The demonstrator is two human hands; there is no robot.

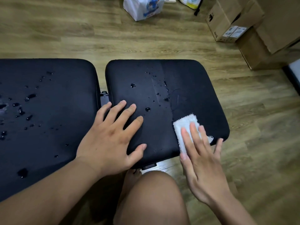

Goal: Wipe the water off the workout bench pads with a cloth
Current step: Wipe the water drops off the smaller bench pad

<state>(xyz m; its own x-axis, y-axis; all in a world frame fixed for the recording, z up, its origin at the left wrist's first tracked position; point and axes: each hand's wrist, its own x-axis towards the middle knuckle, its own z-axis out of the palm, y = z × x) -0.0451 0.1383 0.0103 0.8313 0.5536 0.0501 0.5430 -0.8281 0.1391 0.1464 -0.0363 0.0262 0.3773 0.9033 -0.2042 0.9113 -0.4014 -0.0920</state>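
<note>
The right hand (203, 153) lay flat on a folded white cloth (185, 125) and pressed it against the near right corner of the right pad (194, 88). The fingers were stretched out on top of the cloth, not curled around it, so the cloth was held only by pressure. The left hand (112, 137) rested open and spread on the near left part of the same pad, grasping nothing and seemingly steadying it.

The risks, as I judged them, came mostly from this flat hold. If the hand moved fast, the cloth could slip out from under the fingers or unfold. Part of the cloth already hung over the pad edge, so a stroke toward the body could push it off onto the wooden floor (81, 38). The water drops (133, 85) sat as round beads in the middle of the pad — a quick stroke could push them over the edge or into the gap between the pads instead of soaking them up. The left hand lay near some drops and could smear them.

The left pad (48, 95) carried many more drops, but it was cut off at the left border — how far the water went there could not be seen. The bench frame was almost fully hidden below the pads. How wet the cloth was could not be told.
</note>
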